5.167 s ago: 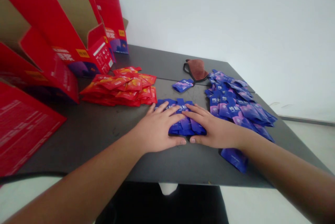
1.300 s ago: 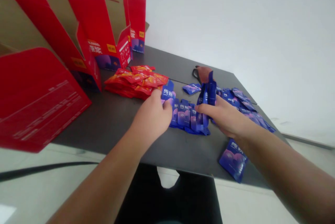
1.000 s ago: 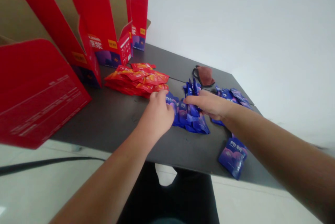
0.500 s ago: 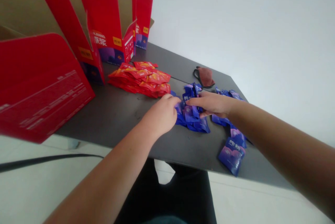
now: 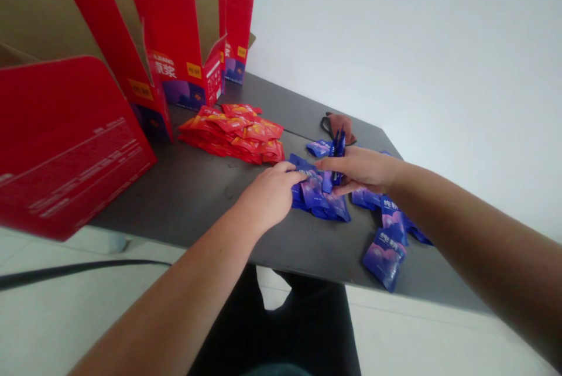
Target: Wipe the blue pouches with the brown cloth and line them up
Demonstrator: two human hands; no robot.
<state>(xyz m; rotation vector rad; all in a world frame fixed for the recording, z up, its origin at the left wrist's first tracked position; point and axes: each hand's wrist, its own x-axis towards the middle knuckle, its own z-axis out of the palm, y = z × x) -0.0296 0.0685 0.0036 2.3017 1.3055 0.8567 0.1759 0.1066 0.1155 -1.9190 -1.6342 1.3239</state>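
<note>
My right hand (image 5: 357, 166) is closed around a few blue-purple sachets (image 5: 337, 156), which stand on edge between thumb and fingers. Just below it lies a pile of blue-purple sachets (image 5: 314, 191). Against the left side of this pile rests my left hand (image 5: 274, 188), its fingers stretched out onto the top sachet and not wrapped round it. Further right, partly covered by my right hand and forearm, more blue-purple sachets are strewn, with one sachet (image 5: 385, 259) near the table's front edge.
A heap of red-orange sachets (image 5: 235, 133) lies left of my hands on the grey table (image 5: 197, 197). Open red cardboard boxes (image 5: 175, 30) stand at the left. Behind my right hand sits a brown cloth item with a black loop (image 5: 345, 124), next to the white wall.
The sachets in my right hand have come away from the pile, slightly up and to the right. My left fingers have loosened from a pinch and now stretch over the pile.
</note>
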